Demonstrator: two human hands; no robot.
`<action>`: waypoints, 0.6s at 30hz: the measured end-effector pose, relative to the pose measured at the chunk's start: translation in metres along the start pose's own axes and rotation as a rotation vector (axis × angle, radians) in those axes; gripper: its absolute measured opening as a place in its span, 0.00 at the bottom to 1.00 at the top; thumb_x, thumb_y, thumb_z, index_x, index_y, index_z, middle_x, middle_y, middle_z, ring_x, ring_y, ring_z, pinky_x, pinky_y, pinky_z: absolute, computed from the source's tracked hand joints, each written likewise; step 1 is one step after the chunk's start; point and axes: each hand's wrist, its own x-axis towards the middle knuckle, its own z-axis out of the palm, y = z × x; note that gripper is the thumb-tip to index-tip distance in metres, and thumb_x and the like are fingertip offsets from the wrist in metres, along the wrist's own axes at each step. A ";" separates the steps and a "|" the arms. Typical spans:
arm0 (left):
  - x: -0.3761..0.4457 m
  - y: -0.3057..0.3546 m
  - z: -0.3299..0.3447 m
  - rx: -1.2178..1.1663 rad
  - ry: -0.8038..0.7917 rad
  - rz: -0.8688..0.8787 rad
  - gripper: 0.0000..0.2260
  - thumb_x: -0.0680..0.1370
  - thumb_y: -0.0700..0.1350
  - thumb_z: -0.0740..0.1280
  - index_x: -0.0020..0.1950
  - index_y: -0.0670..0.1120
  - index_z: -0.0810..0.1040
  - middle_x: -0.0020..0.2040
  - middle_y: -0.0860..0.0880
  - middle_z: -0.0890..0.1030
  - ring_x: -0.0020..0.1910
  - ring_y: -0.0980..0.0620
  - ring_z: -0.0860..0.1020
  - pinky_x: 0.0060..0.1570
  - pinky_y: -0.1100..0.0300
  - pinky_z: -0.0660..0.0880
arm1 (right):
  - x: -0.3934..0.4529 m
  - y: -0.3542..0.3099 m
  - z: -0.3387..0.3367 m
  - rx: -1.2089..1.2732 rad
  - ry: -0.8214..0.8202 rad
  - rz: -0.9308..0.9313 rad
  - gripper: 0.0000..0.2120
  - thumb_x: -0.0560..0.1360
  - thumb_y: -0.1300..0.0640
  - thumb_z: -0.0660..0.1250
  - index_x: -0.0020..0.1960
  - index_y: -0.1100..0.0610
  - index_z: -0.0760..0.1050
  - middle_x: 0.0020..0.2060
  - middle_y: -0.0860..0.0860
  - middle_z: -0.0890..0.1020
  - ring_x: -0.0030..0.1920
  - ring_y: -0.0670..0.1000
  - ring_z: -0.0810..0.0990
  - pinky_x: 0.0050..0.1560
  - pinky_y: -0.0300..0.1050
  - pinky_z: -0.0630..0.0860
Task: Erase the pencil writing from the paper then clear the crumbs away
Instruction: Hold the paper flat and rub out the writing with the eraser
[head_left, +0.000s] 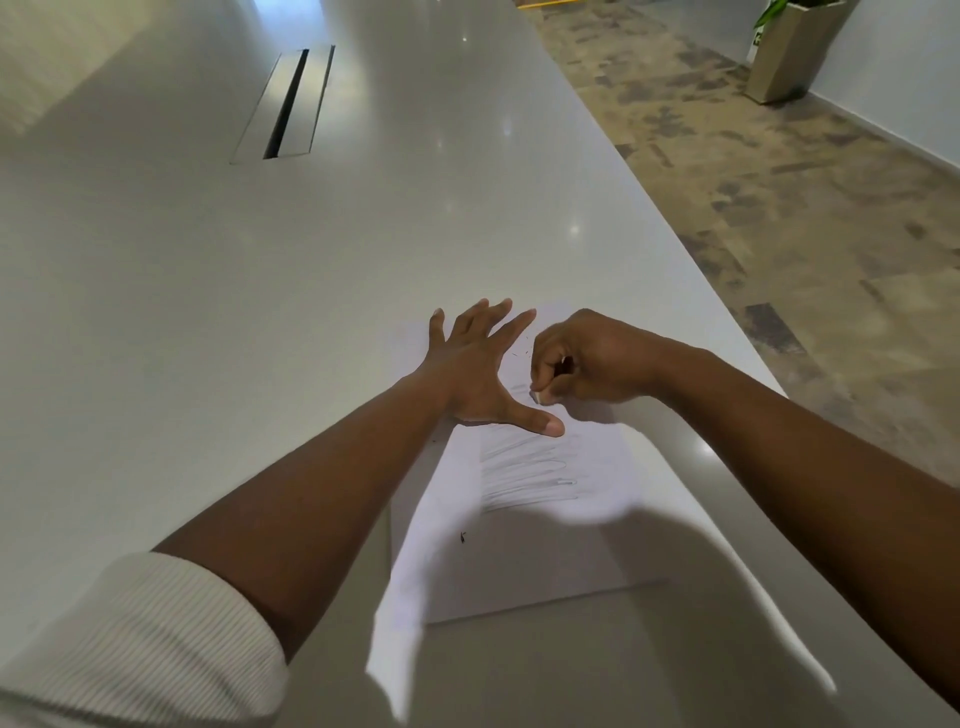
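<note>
A white sheet of paper (524, 556) lies on the pale table near its right edge. Grey pencil scribble (530, 470) covers its middle. My left hand (475, 371) lies flat on the paper's far left part, fingers spread, thumb pointing right. My right hand (587, 358) is curled into a fist and pinches a small whitish eraser (538, 397), whose tip touches the paper just above the scribble. A few dark crumbs (522, 353) lie between the two hands, and one dark speck (462, 537) sits lower on the sheet.
The long white table (260, 291) stretches away, with a metal cable slot (288, 104) at the far left. Its right edge runs diagonally beside the paper. Beyond it is patterned floor (779, 208) and a planter (789, 52) by the wall.
</note>
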 end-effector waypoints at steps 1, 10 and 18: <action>0.000 0.000 0.000 -0.001 0.000 -0.003 0.68 0.49 0.89 0.59 0.83 0.64 0.40 0.85 0.56 0.41 0.82 0.54 0.34 0.75 0.34 0.30 | -0.003 0.000 -0.001 0.004 -0.037 0.007 0.01 0.70 0.61 0.76 0.41 0.57 0.84 0.39 0.47 0.84 0.39 0.44 0.81 0.43 0.36 0.74; 0.000 0.001 -0.001 0.007 -0.014 -0.007 0.68 0.49 0.89 0.59 0.82 0.63 0.39 0.84 0.55 0.40 0.81 0.54 0.33 0.75 0.35 0.30 | -0.003 0.001 -0.004 0.009 -0.056 0.080 0.01 0.71 0.59 0.75 0.41 0.54 0.84 0.40 0.45 0.85 0.40 0.43 0.82 0.44 0.38 0.76; 0.001 0.001 -0.001 -0.003 -0.014 0.009 0.66 0.48 0.89 0.57 0.82 0.65 0.43 0.85 0.54 0.41 0.82 0.53 0.33 0.75 0.34 0.30 | 0.021 0.002 0.012 -0.019 0.267 -0.021 0.02 0.70 0.65 0.73 0.38 0.61 0.82 0.36 0.51 0.81 0.39 0.51 0.78 0.43 0.45 0.74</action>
